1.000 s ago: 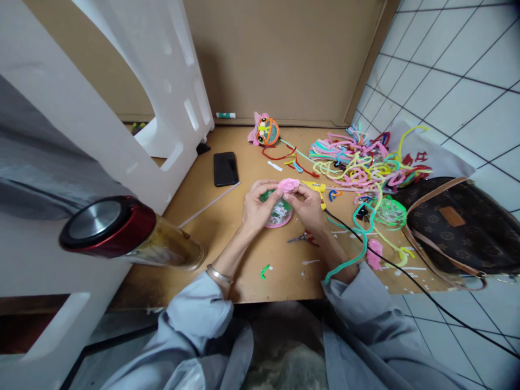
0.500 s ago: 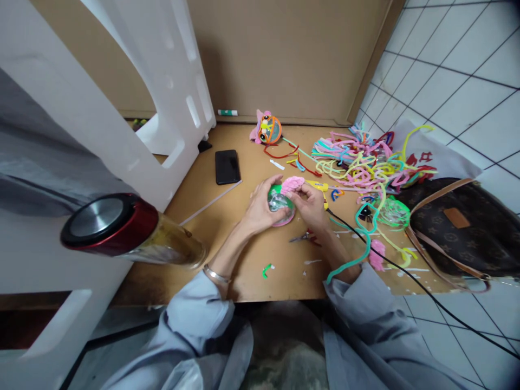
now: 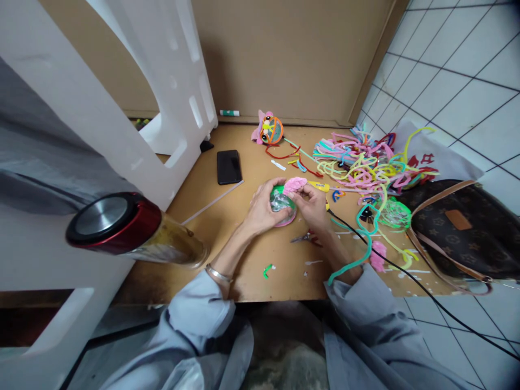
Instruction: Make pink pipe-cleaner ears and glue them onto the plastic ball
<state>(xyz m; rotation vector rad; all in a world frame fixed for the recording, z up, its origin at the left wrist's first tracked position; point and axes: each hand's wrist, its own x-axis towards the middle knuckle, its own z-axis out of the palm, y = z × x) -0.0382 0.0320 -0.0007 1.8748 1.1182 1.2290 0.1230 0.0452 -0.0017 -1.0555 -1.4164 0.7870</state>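
Observation:
My left hand (image 3: 264,208) is wrapped round a clear ball (image 3: 281,200) with green trim on top and a pink edge below. Pinched in my right hand (image 3: 312,206) is a fuzzy pink piece (image 3: 294,186), held against the ball's upper right side. Whether the two are joined I cannot tell. Just behind my right hand lies a yellow-handled tool (image 3: 319,186) with a black cord. Small pliers or scissors (image 3: 306,237) with red handles rest partly under my right wrist. A green pipe cleaner scrap (image 3: 267,271) lies nearer to me.
A tall flask (image 3: 138,227) stands at left, by a phone (image 3: 228,167). A decorated ball (image 3: 272,130) sits at the back. Tangled pipe cleaners (image 3: 361,157), another green-trimmed ball (image 3: 394,214), a pink fuzzy piece (image 3: 378,255) and a brown handbag (image 3: 467,233) fill the right side.
The whole view has shifted slightly. Both hands keep the same hold on the ball and the pink piece, with hardly any movement between them.

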